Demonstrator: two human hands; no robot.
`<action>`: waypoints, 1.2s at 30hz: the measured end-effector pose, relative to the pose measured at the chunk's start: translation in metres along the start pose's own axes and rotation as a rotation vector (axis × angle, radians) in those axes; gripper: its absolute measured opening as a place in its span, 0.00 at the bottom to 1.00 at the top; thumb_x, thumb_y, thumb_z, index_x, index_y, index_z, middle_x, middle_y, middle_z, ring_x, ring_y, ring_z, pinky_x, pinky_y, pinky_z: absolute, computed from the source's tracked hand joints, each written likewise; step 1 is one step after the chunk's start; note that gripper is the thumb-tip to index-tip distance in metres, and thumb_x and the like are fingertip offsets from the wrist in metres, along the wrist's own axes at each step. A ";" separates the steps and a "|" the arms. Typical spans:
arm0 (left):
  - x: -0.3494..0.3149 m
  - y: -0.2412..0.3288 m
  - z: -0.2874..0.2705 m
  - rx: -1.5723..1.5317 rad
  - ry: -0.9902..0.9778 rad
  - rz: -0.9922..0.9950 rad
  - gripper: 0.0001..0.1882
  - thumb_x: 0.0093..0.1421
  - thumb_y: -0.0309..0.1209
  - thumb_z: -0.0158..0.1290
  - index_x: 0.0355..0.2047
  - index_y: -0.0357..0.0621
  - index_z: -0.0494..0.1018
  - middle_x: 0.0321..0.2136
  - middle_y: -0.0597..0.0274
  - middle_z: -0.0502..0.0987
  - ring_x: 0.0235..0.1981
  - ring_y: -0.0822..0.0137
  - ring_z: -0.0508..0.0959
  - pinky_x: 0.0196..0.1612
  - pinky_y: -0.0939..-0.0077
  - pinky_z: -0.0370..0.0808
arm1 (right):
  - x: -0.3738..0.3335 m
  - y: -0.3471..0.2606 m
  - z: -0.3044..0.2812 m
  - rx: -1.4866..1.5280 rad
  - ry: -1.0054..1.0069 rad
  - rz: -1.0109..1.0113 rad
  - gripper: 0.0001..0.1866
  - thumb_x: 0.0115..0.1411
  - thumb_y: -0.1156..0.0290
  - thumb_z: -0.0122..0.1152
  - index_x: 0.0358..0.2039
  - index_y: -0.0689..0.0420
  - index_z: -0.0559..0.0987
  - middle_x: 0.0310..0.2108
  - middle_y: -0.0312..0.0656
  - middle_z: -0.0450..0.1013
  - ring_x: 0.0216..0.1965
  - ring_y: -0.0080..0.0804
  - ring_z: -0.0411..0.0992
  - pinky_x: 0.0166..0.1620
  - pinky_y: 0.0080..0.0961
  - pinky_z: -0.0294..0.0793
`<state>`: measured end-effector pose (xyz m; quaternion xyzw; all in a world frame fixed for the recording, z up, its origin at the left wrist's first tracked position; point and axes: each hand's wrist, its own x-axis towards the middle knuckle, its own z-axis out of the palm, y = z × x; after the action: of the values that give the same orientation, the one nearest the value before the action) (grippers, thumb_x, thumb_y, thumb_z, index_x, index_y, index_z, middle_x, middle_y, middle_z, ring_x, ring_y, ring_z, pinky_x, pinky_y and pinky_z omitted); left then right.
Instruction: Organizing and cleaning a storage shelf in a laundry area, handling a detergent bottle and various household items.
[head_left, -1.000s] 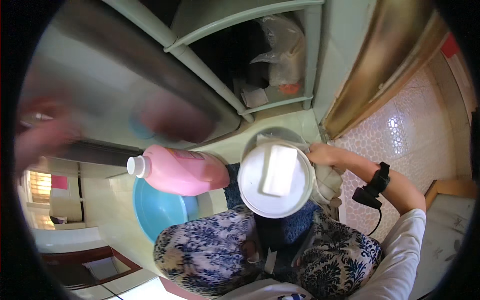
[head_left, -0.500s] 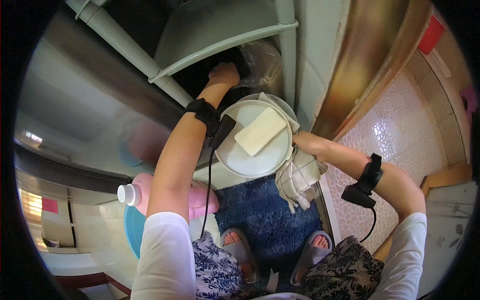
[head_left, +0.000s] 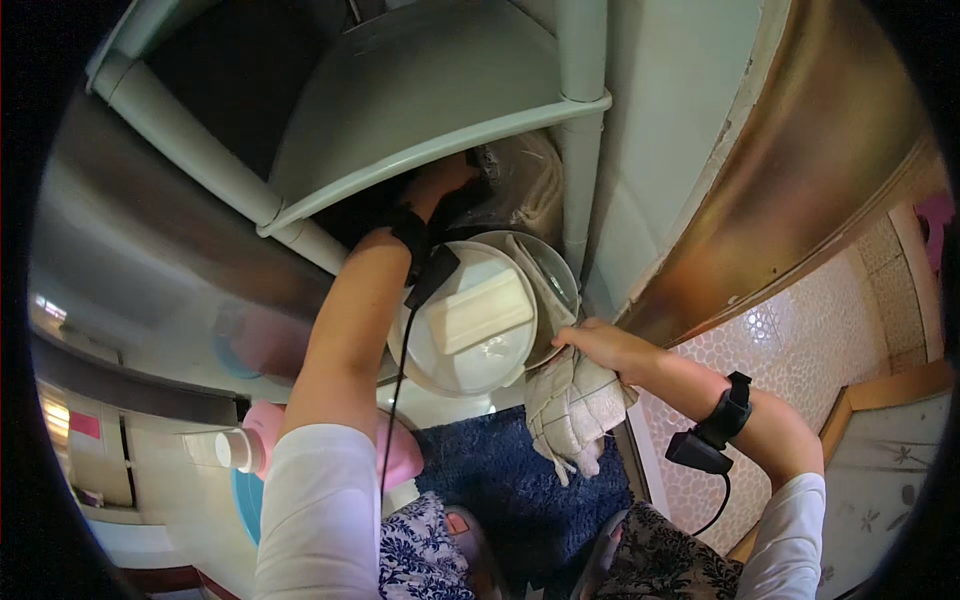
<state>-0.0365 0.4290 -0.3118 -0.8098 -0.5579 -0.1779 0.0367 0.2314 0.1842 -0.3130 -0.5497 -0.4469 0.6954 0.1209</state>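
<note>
My left hand (head_left: 452,178) reaches into the shadow under the shelf, beside a clear plastic bag (head_left: 525,180) with beige contents. Its fingers are too dark to make out. My right hand (head_left: 600,350) is closed on a checked beige towel (head_left: 575,410), which hangs bunched beside a bucket (head_left: 570,275). The bucket's round white lid (head_left: 480,375) sits shifted to the left, leaving part of the opening uncovered. An off-white rectangular block (head_left: 482,313) lies on the lid. A fold of pale cloth (head_left: 540,275) shows inside the bucket's rim.
A grey plastic shelf (head_left: 430,100) on pale posts overhangs my left arm. At left stand a pink jug (head_left: 400,450) with a white cap and a blue basin (head_left: 247,500). A dark blue mat (head_left: 500,460) lies underfoot. A brown door frame (head_left: 780,190) rises at right.
My left hand has gone deeper under the shelf. The lid now sits further left of the bucket's opening, exposing more of it. My right hand and the towel appear lower in view.
</note>
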 end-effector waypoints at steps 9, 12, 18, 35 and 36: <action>0.004 -0.029 -0.054 0.138 0.188 -0.099 0.40 0.47 0.40 0.60 0.58 0.39 0.59 0.57 0.41 0.62 0.61 0.44 0.58 0.63 0.58 0.55 | 0.004 -0.006 0.000 0.026 -0.079 -0.050 0.25 0.51 0.57 0.55 0.39 0.68 0.76 0.35 0.51 0.74 0.36 0.35 0.71 0.41 0.29 0.70; -0.008 -0.029 -0.079 0.162 0.162 -0.196 0.40 0.47 0.40 0.60 0.58 0.39 0.59 0.57 0.41 0.62 0.61 0.44 0.58 0.63 0.59 0.55 | 0.008 -0.017 0.007 0.079 -0.245 -0.109 0.24 0.53 0.57 0.52 0.40 0.66 0.76 0.36 0.51 0.74 0.35 0.36 0.72 0.40 0.30 0.71; -0.025 -0.026 -0.108 0.175 0.133 -0.297 0.40 0.47 0.40 0.60 0.58 0.39 0.59 0.57 0.41 0.62 0.61 0.45 0.58 0.63 0.59 0.55 | 0.002 -0.038 0.007 0.233 -0.165 -0.198 0.19 0.58 0.61 0.46 0.35 0.65 0.78 0.34 0.46 0.76 0.34 0.34 0.75 0.39 0.28 0.74; -0.026 -0.009 -0.106 0.151 0.091 -0.302 0.40 0.47 0.41 0.60 0.58 0.40 0.60 0.57 0.41 0.62 0.61 0.45 0.58 0.63 0.59 0.55 | 0.113 -0.045 0.083 0.374 -0.114 -0.236 0.26 0.63 0.51 0.42 0.42 0.63 0.74 0.43 0.47 0.72 0.46 0.35 0.71 0.48 0.32 0.70; -0.027 -0.007 -0.106 0.151 0.088 -0.298 0.40 0.47 0.41 0.60 0.58 0.40 0.60 0.57 0.41 0.62 0.61 0.45 0.58 0.63 0.59 0.55 | 0.114 -0.042 0.085 0.271 -0.173 -0.237 0.26 0.64 0.50 0.41 0.39 0.63 0.76 0.42 0.47 0.73 0.48 0.35 0.70 0.50 0.32 0.68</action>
<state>-0.0779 0.3802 -0.2226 -0.7045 -0.6814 -0.1742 0.0954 0.1016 0.2418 -0.3559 -0.4102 -0.4192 0.7748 0.2359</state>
